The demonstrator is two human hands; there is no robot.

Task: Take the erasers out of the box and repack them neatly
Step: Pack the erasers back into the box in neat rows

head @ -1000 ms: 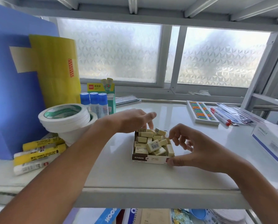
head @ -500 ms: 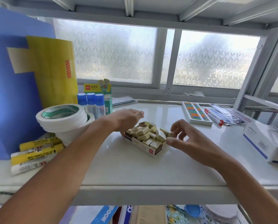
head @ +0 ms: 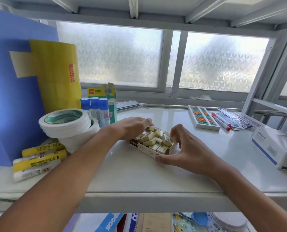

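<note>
The box, a shallow open cardboard tray, sits slantwise near the middle of the white shelf, and the erasers lie heaped inside it in a loose jumble, some flat, some tipped on edge. The left hand rests over the far left end of the box with its fingers curled down onto the pile; whether it pinches an eraser or only steadies the rim I cannot tell. The right hand brackets the near right corner, thumb pressed against the low front wall and fingers arched over the right edge, a grip that holds the box itself

The erasers look small, light and slightly rubbery in paper sleeves, so they should not slip or break, but the heap will likely tumble if the thin tray is tilted. The tray's walls seem flimsy; it is best held low at opposite corners, and each eraser taken by its long sides between thumb and forefinger. None is out yet, so emptying appears to be just starting

Rolls of tape and glue sticks stand well to the left
</note>
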